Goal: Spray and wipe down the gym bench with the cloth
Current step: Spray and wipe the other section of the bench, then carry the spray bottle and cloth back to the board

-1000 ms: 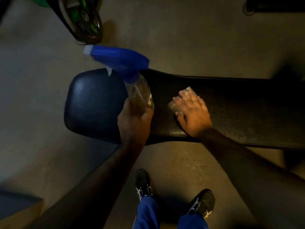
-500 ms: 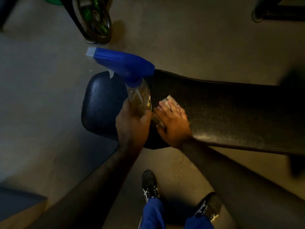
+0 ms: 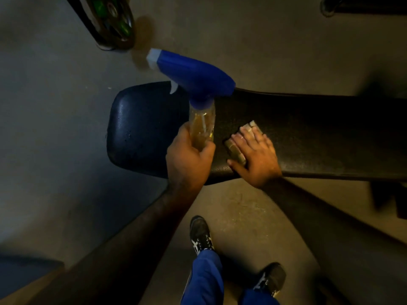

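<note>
The wiping step is in hand. The right hand (image 3: 256, 160) lies flat, fingers spread, pressing a folded cloth (image 3: 236, 148) onto the top of the bench (image 3: 308, 137), near its front edge and just beside the rounded end that points to the person's left. Most of the cloth is hidden under the palm; only its pale corner and one folded side show. The left hand (image 3: 187, 159) has its grip closed around the clear body of the spray bottle (image 3: 198, 89), which it holds upright above the bench, just left of the cloth, with the blue nozzle aimed out past the rounded end. No finger is seen on the trigger, so I judge the spraying is paused rather than under way.

Fine droplets shine on the rounded end of the bench, which suggests that part is wet and not yet wiped. The next move likely calls for sliding the cloth along the bench toward that end with firm, even pressure, while keeping the bottle lifted clear of the path.

Counted: one bench, one cloth, one spray bottle, two hands and two shoes (image 3: 201, 235) on the floor (image 3: 55, 128) in front of the bench. A weight plate (image 3: 112, 20) stands on the floor beyond the rounded end.
</note>
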The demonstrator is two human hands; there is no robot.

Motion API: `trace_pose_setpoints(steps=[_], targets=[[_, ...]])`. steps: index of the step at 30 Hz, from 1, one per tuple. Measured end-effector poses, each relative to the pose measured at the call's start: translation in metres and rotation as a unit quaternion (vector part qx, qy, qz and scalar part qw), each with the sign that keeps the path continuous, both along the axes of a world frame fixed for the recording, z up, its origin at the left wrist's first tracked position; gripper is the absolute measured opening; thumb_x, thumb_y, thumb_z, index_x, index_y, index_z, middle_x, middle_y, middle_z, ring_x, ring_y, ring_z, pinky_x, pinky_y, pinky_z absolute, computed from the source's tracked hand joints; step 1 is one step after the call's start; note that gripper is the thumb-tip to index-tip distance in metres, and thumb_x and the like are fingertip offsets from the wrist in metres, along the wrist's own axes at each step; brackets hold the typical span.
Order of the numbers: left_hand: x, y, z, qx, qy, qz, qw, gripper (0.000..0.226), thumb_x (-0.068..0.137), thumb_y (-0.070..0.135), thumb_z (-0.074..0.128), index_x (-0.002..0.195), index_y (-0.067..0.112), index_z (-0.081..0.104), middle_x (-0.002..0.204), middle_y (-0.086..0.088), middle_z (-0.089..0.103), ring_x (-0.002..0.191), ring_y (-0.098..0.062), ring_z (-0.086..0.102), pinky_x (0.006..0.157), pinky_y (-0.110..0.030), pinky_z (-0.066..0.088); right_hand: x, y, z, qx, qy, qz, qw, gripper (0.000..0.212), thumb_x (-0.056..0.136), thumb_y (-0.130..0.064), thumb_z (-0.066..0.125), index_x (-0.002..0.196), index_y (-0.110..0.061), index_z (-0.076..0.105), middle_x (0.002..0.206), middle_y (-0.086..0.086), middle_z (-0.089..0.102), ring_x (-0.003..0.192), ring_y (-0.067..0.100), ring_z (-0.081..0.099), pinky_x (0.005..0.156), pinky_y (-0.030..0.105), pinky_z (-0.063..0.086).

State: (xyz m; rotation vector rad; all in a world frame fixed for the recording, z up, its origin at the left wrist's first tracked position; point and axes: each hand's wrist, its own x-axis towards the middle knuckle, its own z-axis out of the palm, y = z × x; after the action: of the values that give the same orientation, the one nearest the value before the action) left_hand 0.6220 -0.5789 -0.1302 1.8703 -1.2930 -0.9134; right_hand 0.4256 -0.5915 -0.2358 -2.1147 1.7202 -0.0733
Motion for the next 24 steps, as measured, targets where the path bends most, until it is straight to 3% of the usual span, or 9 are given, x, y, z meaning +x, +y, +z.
trace_pose_setpoints(steps=[2, 4, 7, 8, 10, 11, 12, 20, 24], targets=[[-0.004, 0.009, -0.001, -0.002, 0.000, -0.003, 1.000, 0.033, 0.086, 0.023, 0.071, 0.114, 0.033, 0.055, 0.088, 0.019, 0.061, 0.083, 0.017, 0.059, 0.068, -0.004, 0.045, 0.019, 0.013, 0.006, 0.008, -0.020, -0.067, 0.998, 0.068, 0.096, -0.041, 0.057, 0.158, -0.031, 0.031, 0.169, -0.001, 0.020, 0.157, 0.027, 0.008, 0.126, 0.053, 0.009], [-0.012, 0.017, 0.000, 0.006, 0.005, -0.001, 1.000, 0.034, 0.086, 0.023, 0.071, 0.116, 0.031, 0.056, 0.089, 0.019, 0.061, 0.084, 0.018, 0.059, 0.068, -0.006, 0.045, 0.024, 0.029, 0.010, 0.013, -0.039, -0.048, 0.998, 0.064, 0.096, -0.028, 0.057, 0.156, -0.029, 0.036, 0.167, -0.002, 0.025, 0.157, 0.026, 0.013, 0.126, 0.052, 0.012], [-0.028, 0.033, 0.012, 0.013, 0.000, -0.014, 1.000, 0.036, 0.088, 0.022, 0.070, 0.121, 0.026, 0.056, 0.090, 0.020, 0.059, 0.084, 0.025, 0.054, 0.064, 0.001, 0.043, -0.005, 0.044, 0.028, 0.054, -0.125, -0.012, 0.991, 0.048, 0.095, -0.017, 0.058, 0.143, -0.025, 0.056, 0.147, 0.003, 0.057, 0.139, 0.024, 0.048, 0.116, 0.047, 0.038], [-0.035, 0.040, 0.017, 0.014, 0.003, -0.021, 1.000, 0.036, 0.088, 0.022, 0.070, 0.121, 0.026, 0.056, 0.092, 0.019, 0.060, 0.086, 0.023, 0.055, 0.066, 0.001, 0.043, -0.016, 0.049, 0.040, 0.096, -0.198, -0.076, 0.972, 0.041, 0.097, -0.014, 0.056, 0.136, -0.024, 0.061, 0.126, 0.005, 0.069, 0.118, 0.023, 0.063, 0.103, 0.045, 0.049], [-0.048, 0.057, 0.031, 0.022, 0.008, -0.032, 0.999, 0.036, 0.087, 0.025, 0.072, 0.121, 0.025, 0.059, 0.095, 0.014, 0.065, 0.087, 0.016, 0.059, 0.069, -0.004, 0.047, -0.033, 0.058, 0.073, 0.156, -0.361, -0.296, 0.870, 0.027, 0.101, -0.011, 0.050, 0.120, -0.023, 0.065, 0.087, 0.002, 0.071, 0.079, 0.020, 0.068, 0.072, 0.039, 0.056], [-0.056, 0.065, 0.040, 0.030, 0.003, -0.046, 0.999, 0.036, 0.087, 0.027, 0.072, 0.120, 0.026, 0.059, 0.096, 0.012, 0.066, 0.087, 0.013, 0.061, 0.068, -0.006, 0.049, -0.040, 0.062, 0.090, 0.176, -0.410, -0.388, 0.806, 0.024, 0.102, -0.010, 0.048, 0.112, -0.024, 0.065, 0.084, 0.001, 0.068, 0.077, 0.019, 0.066, 0.066, 0.033, 0.053], [-0.066, 0.074, 0.049, 0.038, -0.005, -0.056, 0.998, 0.035, 0.086, 0.028, 0.073, 0.119, 0.026, 0.060, 0.097, 0.011, 0.067, 0.085, 0.012, 0.061, 0.066, -0.006, 0.048, -0.047, 0.068, 0.106, 0.177, -0.417, -0.429, 0.782, 0.023, 0.101, -0.009, 0.049, 0.106, -0.024, 0.066, 0.084, 0.000, 0.067, 0.080, 0.019, 0.064, 0.066, 0.029, 0.050], [-0.154, 0.139, 0.152, 0.027, -0.030, -0.119, 0.992, 0.036, 0.085, 0.030, 0.073, 0.119, 0.024, 0.062, 0.098, 0.015, 0.064, 0.088, -0.003, 0.062, 0.072, -0.020, 0.050, -0.122, 0.174, 0.226, 0.156, -0.411, -0.449, 0.778, 0.023, 0.096, -0.006, 0.053, 0.087, -0.023, 0.067, 0.074, -0.002, 0.065, 0.073, 0.016, 0.059, 0.069, 0.028, 0.047], [-0.204, 0.184, 0.202, 0.023, -0.056, -0.167, 0.984, 0.034, 0.084, 0.035, 0.073, 0.115, 0.026, 0.062, 0.094, 0.016, 0.062, 0.085, -0.005, 0.061, 0.066, -0.018, 0.046, -0.171, 0.237, 0.285, 0.130, -0.428, -0.493, 0.746, 0.022, 0.096, -0.009, 0.051, 0.089, -0.023, 0.066, 0.081, 0.005, 0.066, 0.076, 0.021, 0.061, 0.072, 0.034, 0.052]])
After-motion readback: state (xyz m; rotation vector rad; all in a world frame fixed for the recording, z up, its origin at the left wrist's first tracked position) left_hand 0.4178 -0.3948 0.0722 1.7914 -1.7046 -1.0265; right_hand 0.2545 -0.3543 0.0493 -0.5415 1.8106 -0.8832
